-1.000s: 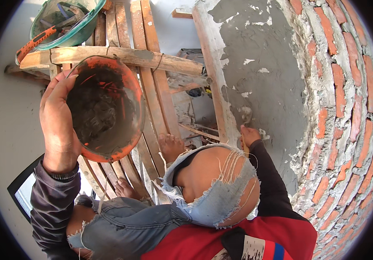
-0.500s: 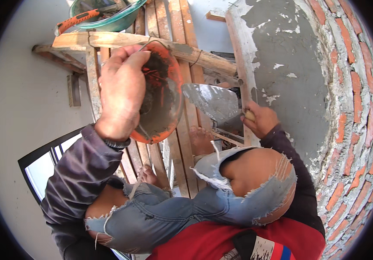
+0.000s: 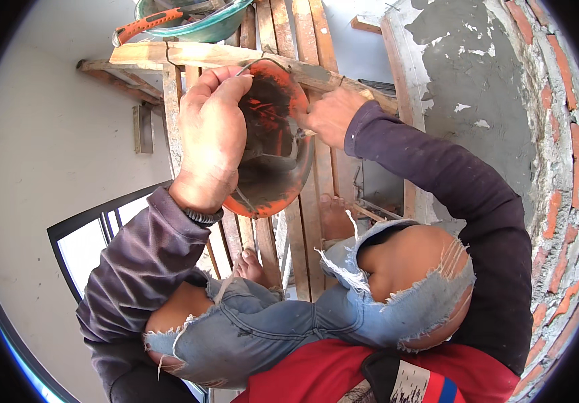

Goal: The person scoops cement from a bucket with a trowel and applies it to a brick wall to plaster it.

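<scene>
Orange bucket (image 3: 256, 208) is at 12 o'clock. Left hand (image 3: 215, 134) has its grip pinched at the bucket's 11 o'clock edge, right hand (image 3: 335, 117) is wrapped round a trowel (image 3: 301, 134) at its 2 o'clock. Green basin's (image 3: 202, 32) up around 11.

Rough red brick (image 3: 578, 158) runs down the right, grey plaster (image 3: 467, 77) alongside; over left, a pale wall (image 3: 47, 168); low there, a dark-framed window (image 3: 77, 255) glows white; wooden planks (image 3: 313, 248) between!
</scene>
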